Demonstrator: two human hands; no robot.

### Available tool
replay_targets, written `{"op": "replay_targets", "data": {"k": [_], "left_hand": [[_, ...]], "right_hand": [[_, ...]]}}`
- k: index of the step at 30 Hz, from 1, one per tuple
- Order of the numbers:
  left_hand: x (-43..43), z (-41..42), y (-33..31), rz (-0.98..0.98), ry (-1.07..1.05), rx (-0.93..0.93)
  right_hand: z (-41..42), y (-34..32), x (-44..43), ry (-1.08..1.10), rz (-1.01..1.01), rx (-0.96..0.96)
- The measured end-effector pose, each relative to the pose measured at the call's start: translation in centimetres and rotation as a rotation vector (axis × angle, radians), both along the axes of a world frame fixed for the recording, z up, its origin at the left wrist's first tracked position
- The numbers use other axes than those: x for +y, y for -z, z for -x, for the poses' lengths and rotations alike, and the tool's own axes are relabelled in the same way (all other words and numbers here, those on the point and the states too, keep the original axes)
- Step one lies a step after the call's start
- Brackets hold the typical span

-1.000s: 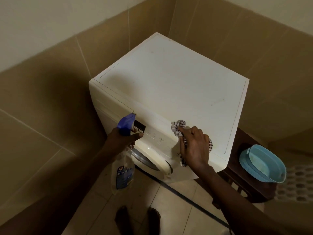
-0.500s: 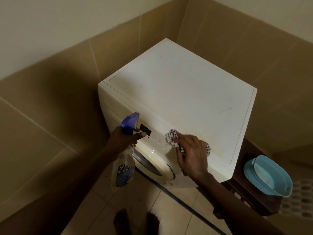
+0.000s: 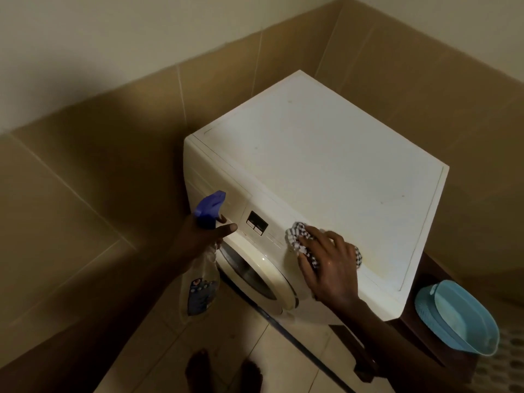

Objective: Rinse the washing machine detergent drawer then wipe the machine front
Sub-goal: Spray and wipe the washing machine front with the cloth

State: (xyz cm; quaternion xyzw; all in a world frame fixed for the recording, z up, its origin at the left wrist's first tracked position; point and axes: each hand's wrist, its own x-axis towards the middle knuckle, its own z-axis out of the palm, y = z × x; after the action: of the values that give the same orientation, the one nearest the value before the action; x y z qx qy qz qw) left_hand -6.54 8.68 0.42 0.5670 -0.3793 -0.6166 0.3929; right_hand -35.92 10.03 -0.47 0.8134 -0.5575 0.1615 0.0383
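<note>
A white front-loading washing machine (image 3: pixel 326 165) stands in a tiled corner, its round door (image 3: pixel 255 273) facing down-left. My right hand (image 3: pixel 329 268) presses a black-and-white checked cloth (image 3: pixel 296 236) flat against the control panel, right of the small dark display (image 3: pixel 256 222). My left hand (image 3: pixel 204 236) grips a clear spray bottle (image 3: pixel 201 290) with a blue trigger head (image 3: pixel 209 208), nozzle close to the panel left of the display. The detergent drawer front (image 3: pixel 215 182) sits closed at the panel's left end.
A light blue plastic basin (image 3: pixel 459 316) rests on a dark wooden stool (image 3: pixel 425 361) right of the machine. A dark hose (image 3: pixel 300 350) runs across the tiled floor. Tan tiled walls close in behind and to the left. My bare feet (image 3: pixel 224 373) stand below.
My right hand has slid the cloth leftward along the control panel toward the display. My left hand still holds the spray bottle near the panel. The camera has shifted.
</note>
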Motion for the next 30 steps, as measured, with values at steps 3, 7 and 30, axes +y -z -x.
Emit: {"op": "replay_targets", "data": {"k": [3, 7, 30], "left_hand": [[0.1, -0.7, -0.4, 0.051, -0.054, -0.077], [0.1, -0.8, -0.1, 0.090, -0.063, -0.113], [-0.6, -3.3, 1.2, 0.019, -0.038, -0.070]], "right_hand": [[-1.4, -0.4, -2.1, 0.021, 0.008, -0.026], [-5.1, -0.3, -5.7, -0.060, -0.015, -0.094], [-5.9, -1.4, -6.7, -0.011, -0.100, -0.311]]}}
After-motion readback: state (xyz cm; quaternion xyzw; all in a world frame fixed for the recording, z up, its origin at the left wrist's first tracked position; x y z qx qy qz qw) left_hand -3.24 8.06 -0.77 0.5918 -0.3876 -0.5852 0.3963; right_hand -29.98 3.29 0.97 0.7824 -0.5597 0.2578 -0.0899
